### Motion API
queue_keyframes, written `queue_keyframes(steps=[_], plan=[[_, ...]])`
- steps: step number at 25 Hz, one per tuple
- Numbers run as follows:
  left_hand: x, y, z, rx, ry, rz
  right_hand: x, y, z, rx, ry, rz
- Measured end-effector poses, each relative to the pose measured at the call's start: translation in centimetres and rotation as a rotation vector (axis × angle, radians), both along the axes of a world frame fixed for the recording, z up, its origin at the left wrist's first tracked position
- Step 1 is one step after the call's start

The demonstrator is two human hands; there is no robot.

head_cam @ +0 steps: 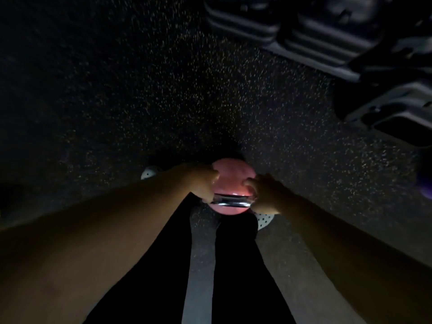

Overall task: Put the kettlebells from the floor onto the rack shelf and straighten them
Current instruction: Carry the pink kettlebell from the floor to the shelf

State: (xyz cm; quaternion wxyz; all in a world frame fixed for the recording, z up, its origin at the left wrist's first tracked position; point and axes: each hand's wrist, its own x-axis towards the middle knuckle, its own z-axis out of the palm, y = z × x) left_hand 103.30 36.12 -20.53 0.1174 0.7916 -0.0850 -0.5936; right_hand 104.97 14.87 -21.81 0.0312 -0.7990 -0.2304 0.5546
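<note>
Both of my hands are wrapped around the handle of a pink kettlebell, one at each end. My left hand [201,181] grips the left end of the handle, fingers curled over the top of the ball. My right hand [261,192] grips the right end the same way. The handle [230,200] is a shiny chrome bar, catching a bright streak of light between my two fists.

The pink kettlebell [231,176] is round and smooth, a soft matte pink, and sits low in front of me between my feet. I cannot tell whether it is resting on the floor or lifted just off it.

My bare forearms reach down to it from the bottom corners of the view. My black trouser legs [236,277] run down the middle, and the toes of my white perforated shoes [265,219] show on either side of the ball.

The floor [140,101] is dark rubber flecked with small pale specks. The scene is dim. At the upper right, well apart from my hands, stand dark stacked gym equipment pieces [315,36], blurred and hard to identify. A small purple object [426,188] shows at the right edge.
</note>
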Motion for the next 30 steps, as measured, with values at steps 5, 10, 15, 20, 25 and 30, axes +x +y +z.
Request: queue_keyframes(steps=[5,10,15,20,25,30], plan=[[-4.3,-1.5,-5.0,-0.131,-0.038,0.069,-3.2,-0.9,-3.2,0.105,-0.057,0.009],[-2.9,-0.8,-3.3,-0.149,-0.111,0.275,-0.7,0.7,-0.5,0.151,-0.056,-0.163],[2.6,0.5,4.6,-0.215,-0.285,0.294,3.7,1.7,6.8,0.226,-0.121,-0.368],[9.5,2.7,13.0,-0.229,-0.528,0.298,10.3,3.8,14.2,0.357,-0.332,-0.400],[18.7,5.6,19.7,-0.178,-0.820,0.174,19.3,6.6,20.8,0.388,-0.531,-0.363],[28.0,9.8,24.9,-0.156,-0.944,0.117,28.0,11.4,24.1,0.496,-0.893,-0.294]])
